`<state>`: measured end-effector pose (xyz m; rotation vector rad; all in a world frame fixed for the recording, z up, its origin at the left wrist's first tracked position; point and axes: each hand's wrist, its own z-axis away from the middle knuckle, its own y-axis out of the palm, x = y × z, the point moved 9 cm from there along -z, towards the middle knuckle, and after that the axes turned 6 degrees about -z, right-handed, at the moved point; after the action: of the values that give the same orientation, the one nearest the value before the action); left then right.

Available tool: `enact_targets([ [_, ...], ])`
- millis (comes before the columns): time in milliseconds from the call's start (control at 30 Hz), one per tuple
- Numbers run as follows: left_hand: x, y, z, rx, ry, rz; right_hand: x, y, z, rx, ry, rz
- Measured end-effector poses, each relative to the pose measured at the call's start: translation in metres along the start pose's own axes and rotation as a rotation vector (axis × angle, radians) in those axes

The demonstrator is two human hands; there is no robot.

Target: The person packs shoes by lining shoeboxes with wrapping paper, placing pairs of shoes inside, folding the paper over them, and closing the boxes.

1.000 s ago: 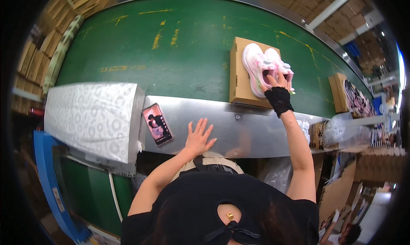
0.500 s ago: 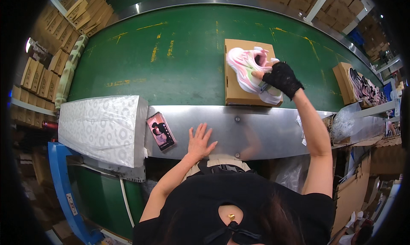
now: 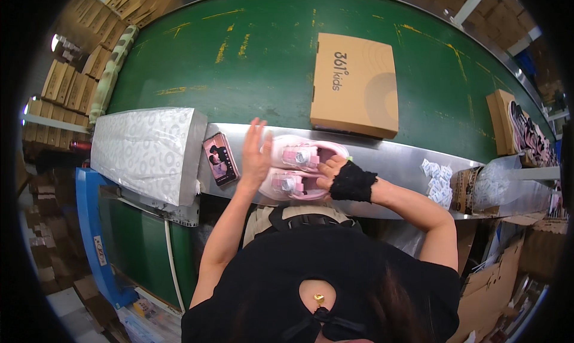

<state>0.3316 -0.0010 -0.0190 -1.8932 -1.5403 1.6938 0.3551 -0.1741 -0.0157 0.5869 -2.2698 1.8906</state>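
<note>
A pair of pink and white sneakers [image 3: 276,184] lies side by side on the metal ledge in front of me, toes toward the left. Pink straps with a pale, shiny piece cross their tops. My right hand [image 3: 339,174], in a black fingerless glove, grips the pair at the heels, fingertips at the shoe openings. By the toes my left hand [image 3: 257,157] is raised with its fingers stretched out; whether it touches the shoes I cannot tell. Beyond them, a closed brown shoe box [image 3: 359,86] rests on the green conveyor belt [image 3: 269,74].
A phone [image 3: 219,159] lies left of my left hand, beside a plastic-covered stack of patterned white paper [image 3: 143,154]. White packets [image 3: 438,183] sit on the ledge at right, near an open box of shoes [image 3: 514,122]. A blue frame [image 3: 92,235] stands at lower left.
My right hand has come down from the box top to the ledge with the sneakers. My left hand has lifted off the ledge to the toes. The box top is now bare.
</note>
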Motion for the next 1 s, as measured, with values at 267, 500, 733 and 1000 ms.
enact_targets([
  [267,-0.019,0.091,0.006,0.67,-0.018,-0.084,-0.128,-0.022,0.038,-0.368,0.677,-0.034],
  [500,-0.001,0.097,-0.057,0.364,-0.178,0.428,-0.153,-0.022,0.051,-0.422,0.745,0.4],
  [733,0.037,0.118,-0.076,0.532,-0.362,0.414,-0.131,-0.096,0.106,-1.364,0.9,-0.454],
  [1000,0.075,0.102,-0.088,0.494,-0.18,-0.107,-0.18,0.057,0.329,-1.729,1.316,-0.84],
])
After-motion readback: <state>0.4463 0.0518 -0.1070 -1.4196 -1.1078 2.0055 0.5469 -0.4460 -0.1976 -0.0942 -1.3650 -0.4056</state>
